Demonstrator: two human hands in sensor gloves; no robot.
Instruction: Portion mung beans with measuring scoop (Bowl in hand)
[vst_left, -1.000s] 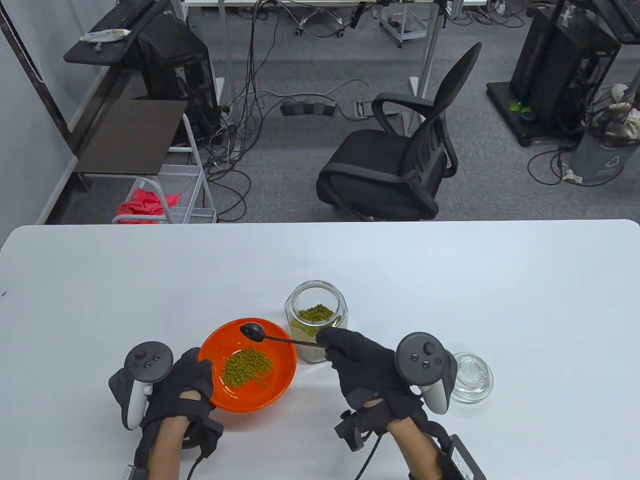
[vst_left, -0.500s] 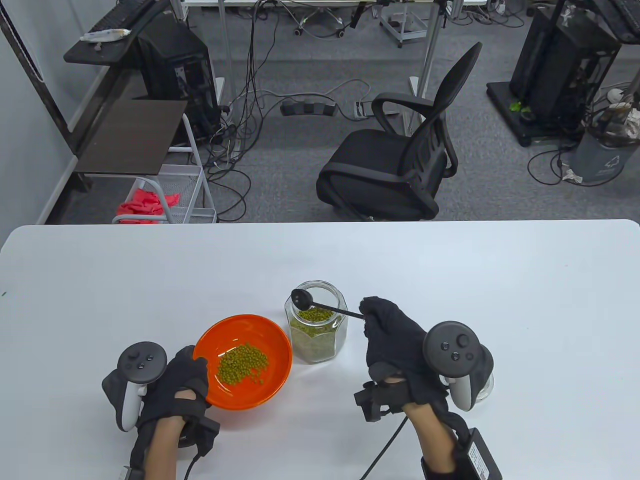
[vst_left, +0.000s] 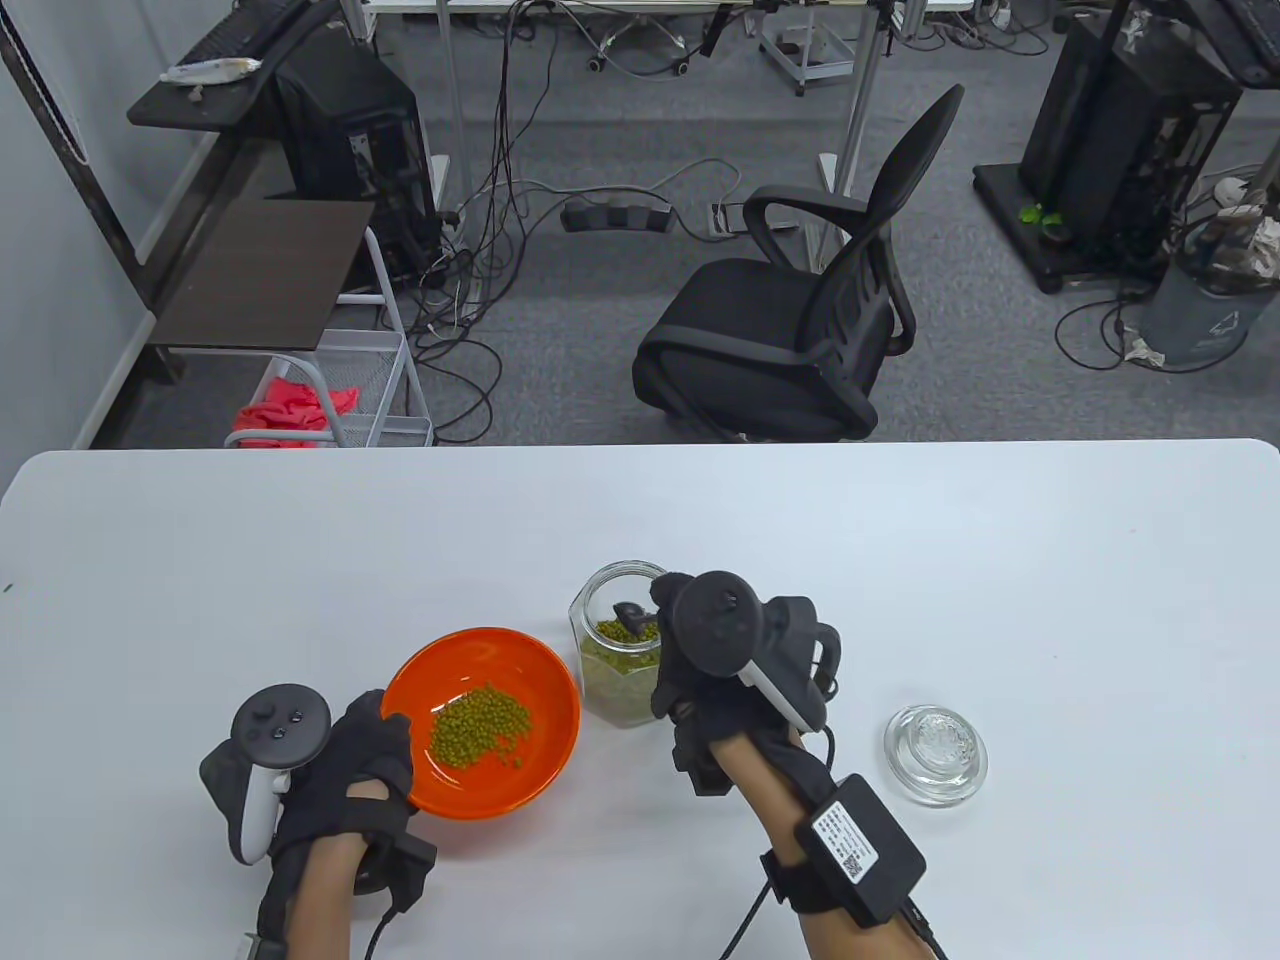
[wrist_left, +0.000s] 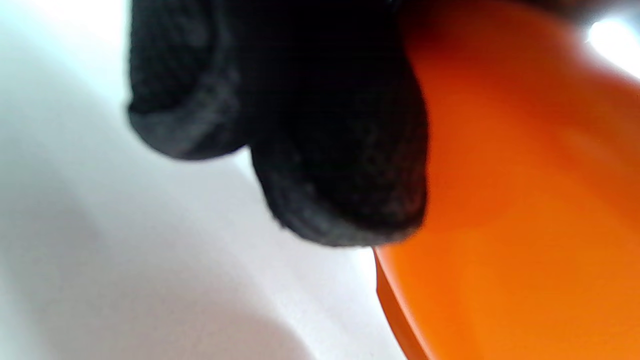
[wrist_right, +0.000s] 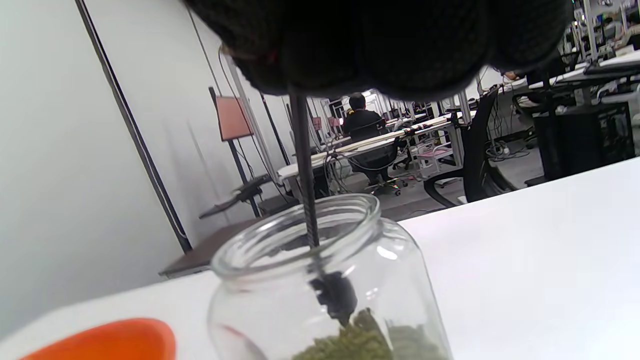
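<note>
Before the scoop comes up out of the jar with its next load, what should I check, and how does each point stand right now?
1. Scoop head inside the jar, dipping into the beans: ok.
2. Right hand holds the scoop handle: ok.
3. Scoop filled: cannot tell.
4. Left hand grips the orange bowl at its rim: ok.
5. Bowl beside the jar, beans pooled inside: ok.
6. Glass lid off, lying apart from the jar: ok.

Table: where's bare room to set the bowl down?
Free: the table beyond the jar, its right side past the glass lid, and the left end. Crowded: the near strip with bowl, jar and both hands.
</note>
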